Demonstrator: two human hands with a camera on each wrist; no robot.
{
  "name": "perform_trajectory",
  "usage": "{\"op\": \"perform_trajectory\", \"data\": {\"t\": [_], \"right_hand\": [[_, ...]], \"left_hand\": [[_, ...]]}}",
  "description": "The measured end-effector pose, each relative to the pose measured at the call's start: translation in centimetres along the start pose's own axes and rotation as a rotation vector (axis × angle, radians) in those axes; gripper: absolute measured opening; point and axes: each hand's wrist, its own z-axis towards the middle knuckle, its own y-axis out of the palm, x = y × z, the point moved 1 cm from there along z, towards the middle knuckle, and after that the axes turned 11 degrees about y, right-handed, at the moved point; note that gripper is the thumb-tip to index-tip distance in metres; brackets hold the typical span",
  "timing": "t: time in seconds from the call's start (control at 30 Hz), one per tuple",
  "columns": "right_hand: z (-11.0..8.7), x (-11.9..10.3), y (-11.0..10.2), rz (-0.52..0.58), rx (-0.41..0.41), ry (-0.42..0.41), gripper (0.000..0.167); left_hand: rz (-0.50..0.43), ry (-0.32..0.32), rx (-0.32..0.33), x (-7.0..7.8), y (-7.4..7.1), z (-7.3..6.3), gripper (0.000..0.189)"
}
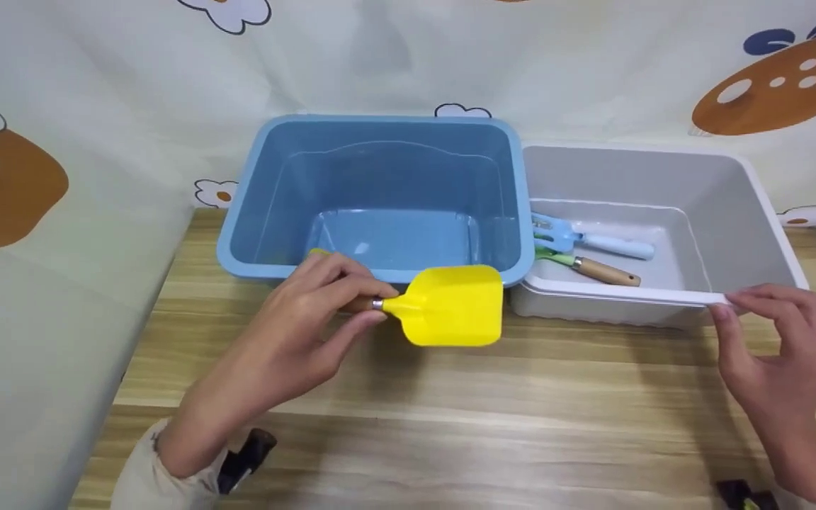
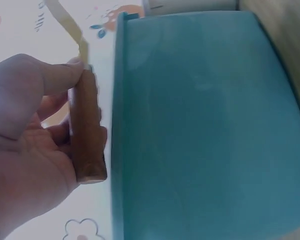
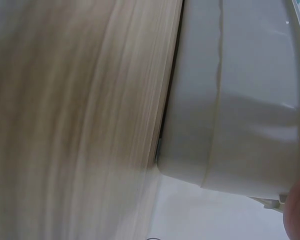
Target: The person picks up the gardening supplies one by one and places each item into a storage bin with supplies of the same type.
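Note:
My left hand (image 1: 309, 322) grips a small toy shovel with a yellow blade (image 1: 454, 308), held over the front rim of the blue bin (image 1: 234, 234). In the left wrist view its brown wooden handle (image 2: 85, 130) lies between the thumb and fingers, beside the bin's wall. My right hand (image 1: 787, 340) pinches the front rim of the light grey bin (image 1: 635, 296) near its right corner, thumb below and fingers on top. Inside that bin lie a light blue garden fork (image 1: 617, 246) and a green tool with a wooden handle (image 1: 606, 272).
Both bins stand side by side on a wood-grain table (image 1: 493, 418), the blue rim overlapping the grey one in the head view. Behind them hangs a pale cloth (image 1: 351, 64) with flower and orange fruit prints. A black strap (image 1: 246, 460) sits at the left wrist.

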Motion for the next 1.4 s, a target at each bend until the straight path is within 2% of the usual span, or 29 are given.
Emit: {"op": "perform_trajectory", "data": {"t": [0.2, 0.5, 0.77, 0.93, 1.17, 1.4], "right_hand": [[0.1, 0.3, -0.1, 0.003, 0.003, 0.007, 0.053], [0.0, 0.8, -0.3, -0.029, -0.022, 0.002, 0.055], [0.2, 0.1, -0.5, 0.021, -0.003, 0.008, 0.05], [0.2, 0.2, -0.5, 0.023, -0.008, 0.007, 0.053], [0.4, 0.8, -0.6, 0.009, -0.031, 0.015, 0.057], [0.4, 0.6, -0.5, 0.027, -0.043, 0.022, 0.054]], "left_hand": [[-0.055, 0.002, 0.001, -0.6, -0.5, 0.6, 0.024], [0.028, -0.017, 0.0, -1.0, -3.0, 1.0, 0.024], [-0.023, -0.082, -0.071, -1.7, -3.4, 1.7, 0.027], [-0.053, -0.12, -0.093, -2.3, -4.3, 2.5, 0.028], [-0.042, -0.103, -0.109, -2.7, -5.5, 4.0, 0.029], [-0.026, -0.093, -0.138, -2.3, -6.2, 4.8, 0.026]]}}
